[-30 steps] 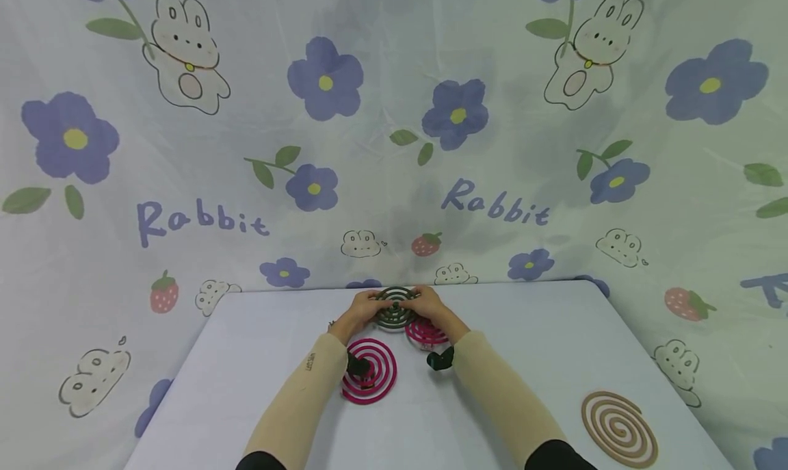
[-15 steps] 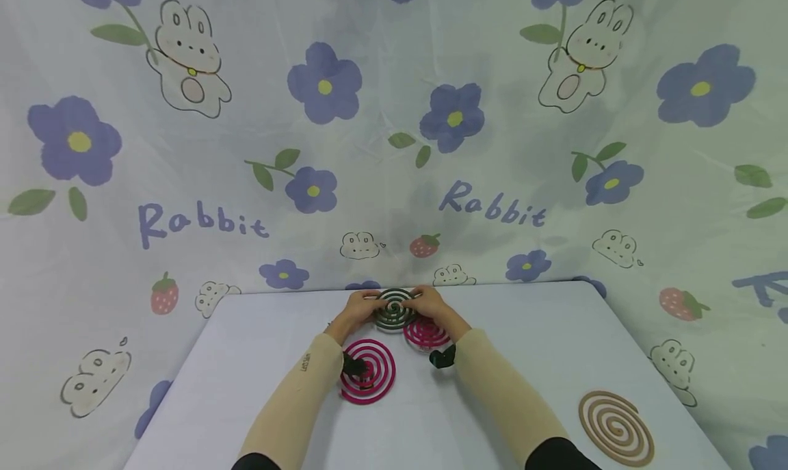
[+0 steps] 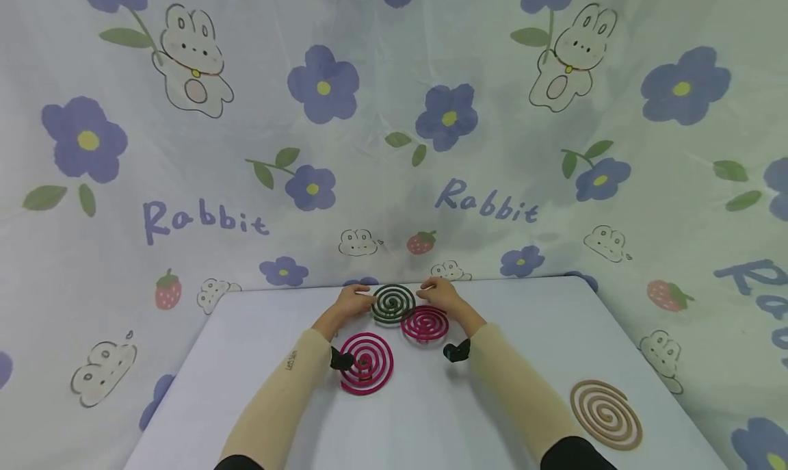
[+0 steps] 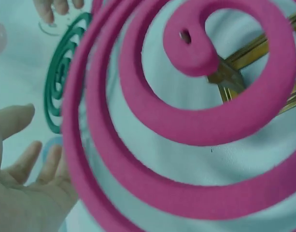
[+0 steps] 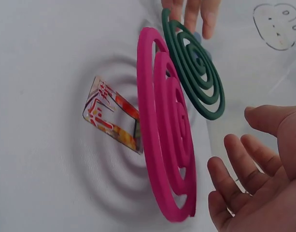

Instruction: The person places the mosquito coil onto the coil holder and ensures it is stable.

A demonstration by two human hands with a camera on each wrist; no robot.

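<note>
A green mosquito coil stands at the back of the table, held up off the surface. My left hand is at its left edge, fingers extended and loosely bent, gripping nothing. On the other side my right hand is spread beside the coil, thumb and fingers apart from it in the right wrist view. In front of the green coil, a pink mosquito coil sits raised on a shiny printed metal stand. Nearer the left wrist is another pink coil on a gold-coloured metal stand. The green coil's support is hidden.
A tan mosquito coil lies flat at the front right of the white table. Behind the table hangs a cloth printed with rabbits and blue flowers. Both forearms pass close to the pink coils.
Both hands have let go of the green coil and moved apart, the left one leftward and the right one rightward. The green coil stays raised where they held it. The head view has shifted slightly.
</note>
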